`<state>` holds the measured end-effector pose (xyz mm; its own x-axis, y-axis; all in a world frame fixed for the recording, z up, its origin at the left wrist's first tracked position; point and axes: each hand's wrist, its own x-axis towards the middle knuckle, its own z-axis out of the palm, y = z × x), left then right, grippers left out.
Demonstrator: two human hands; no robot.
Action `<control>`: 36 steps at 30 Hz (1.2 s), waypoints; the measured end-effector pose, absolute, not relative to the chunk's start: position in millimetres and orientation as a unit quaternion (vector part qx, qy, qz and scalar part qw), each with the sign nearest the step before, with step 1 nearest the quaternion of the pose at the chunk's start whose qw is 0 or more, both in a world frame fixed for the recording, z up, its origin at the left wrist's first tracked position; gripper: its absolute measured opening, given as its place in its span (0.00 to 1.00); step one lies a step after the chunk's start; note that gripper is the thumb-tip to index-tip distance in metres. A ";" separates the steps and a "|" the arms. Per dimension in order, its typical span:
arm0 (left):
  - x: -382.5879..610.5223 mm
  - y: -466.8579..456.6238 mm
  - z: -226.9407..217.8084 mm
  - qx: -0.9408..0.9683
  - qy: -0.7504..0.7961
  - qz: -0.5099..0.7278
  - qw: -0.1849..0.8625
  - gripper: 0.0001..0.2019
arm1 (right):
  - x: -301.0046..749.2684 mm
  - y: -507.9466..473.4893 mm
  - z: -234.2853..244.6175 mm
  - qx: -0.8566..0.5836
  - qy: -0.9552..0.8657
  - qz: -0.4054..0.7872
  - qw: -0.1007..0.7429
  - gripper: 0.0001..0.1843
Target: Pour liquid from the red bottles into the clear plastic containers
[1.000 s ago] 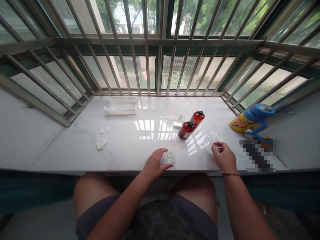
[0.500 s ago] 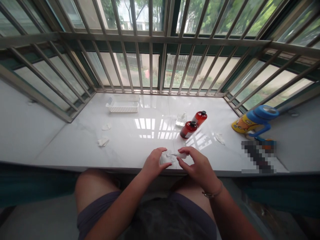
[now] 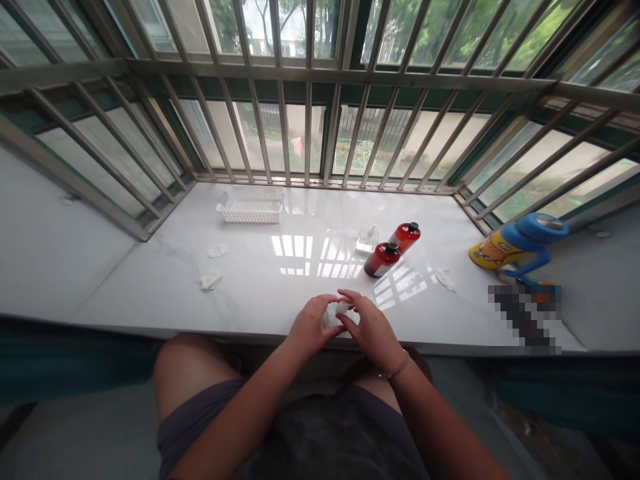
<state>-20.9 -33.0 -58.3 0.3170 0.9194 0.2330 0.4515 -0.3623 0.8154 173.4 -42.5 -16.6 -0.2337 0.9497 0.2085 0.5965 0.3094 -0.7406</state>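
My left hand (image 3: 309,327) curves its thumb and fingers around a small clear container (image 3: 330,316) at the front edge of the white counter (image 3: 260,293). Pinched between the thumb and fingers of my right hand (image 3: 374,328) is a small white piece (image 3: 342,307), held right at the container. Fingers cover much of both, so I cannot tell whether the white piece is seated on it. Beyond my hands stand two red bottles (image 3: 382,260) with black caps, and beside them a clear square bottle (image 3: 368,240) with a whitish top.
A white plastic basket (image 3: 253,217) sits at the back left. Crumpled white tissues (image 3: 211,279) lie on the left, another tissue (image 3: 445,279) on the right. Farther right are a yellow-and-blue flask (image 3: 517,243) and a blurred-out dark item (image 3: 525,320). Metal bars (image 3: 320,77) line the window.
My right hand has moved left, bringing the white piece from beside the clear container right up to it. My left hand stays around the container. The view has shifted slightly.
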 end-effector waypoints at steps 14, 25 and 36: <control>-23.1 -32.6 -63.3 0.744 0.480 0.342 0.315 0.31 | 196.7 -56.5 -28.4 -0.579 -0.662 0.290 0.377 0.39; -21.8 -33.4 -60.9 0.735 0.491 0.340 0.323 0.33 | 189.0 -58.3 -36.6 -0.555 -0.653 0.332 0.395 0.27; -21.3 -33.7 -61.1 0.732 0.493 0.341 0.325 0.34 | 189.0 -60.7 -44.2 -0.546 -0.640 0.358 0.405 0.25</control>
